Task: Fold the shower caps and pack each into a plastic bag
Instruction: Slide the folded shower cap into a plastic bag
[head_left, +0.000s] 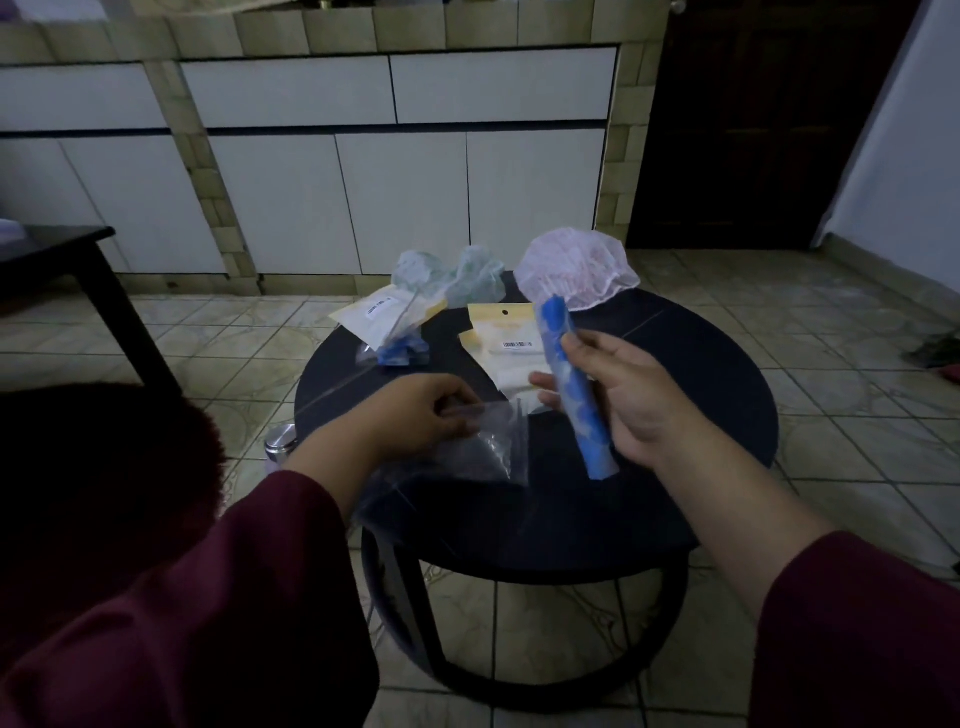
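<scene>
Two hands over round dark surface (675, 364). Right hand (618, 395): fingers curled round folded blue shower cap (569, 384), rolled into long strip, raised above surface. Left hand (415, 415): fingers pinching top edge of clear plastic bag (488, 447) near front of surface. Farther back: pink cap (576, 265), green cap (457, 273), packed blue cap in bag (400, 351), barcoded packets (506, 338).

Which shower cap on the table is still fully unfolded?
The pink shower cap at the far right edge of the table: it sits puffed open like a dome. The green caps beside it are crumpled, and the blue cap is rolled.
</scene>
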